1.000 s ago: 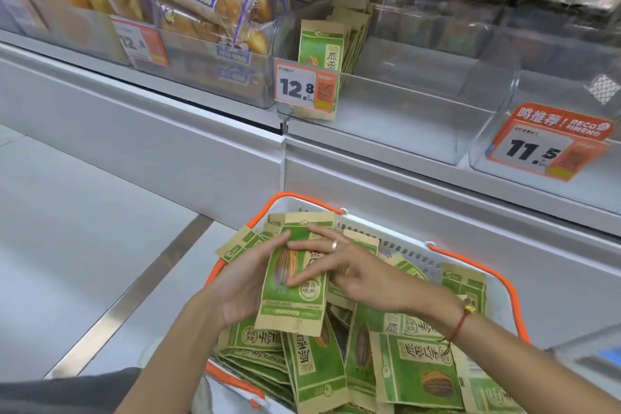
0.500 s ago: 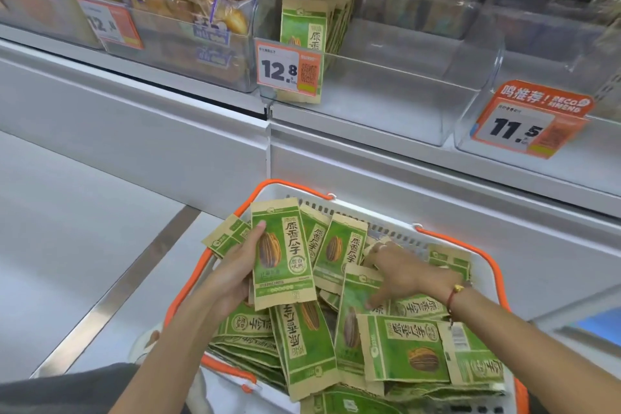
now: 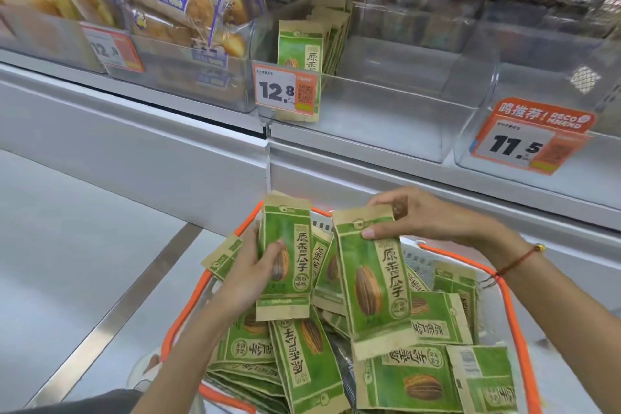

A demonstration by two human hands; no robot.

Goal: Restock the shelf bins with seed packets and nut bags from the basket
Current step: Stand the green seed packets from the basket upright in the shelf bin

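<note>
Gathering step: the left hand (image 3: 250,274) grips one packet (image 3: 285,259), and the right hand (image 3: 423,222) pinches another (image 3: 373,276) above the basket (image 3: 514,309). Next, I judge, both go to the bin (image 3: 386,111) at twelve o'clock.

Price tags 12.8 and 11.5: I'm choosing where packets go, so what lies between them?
In the head view, only the clear bin front spans between the 12.8 tag and the 11.5 tag; behind it, that stretch looks bare.
</note>
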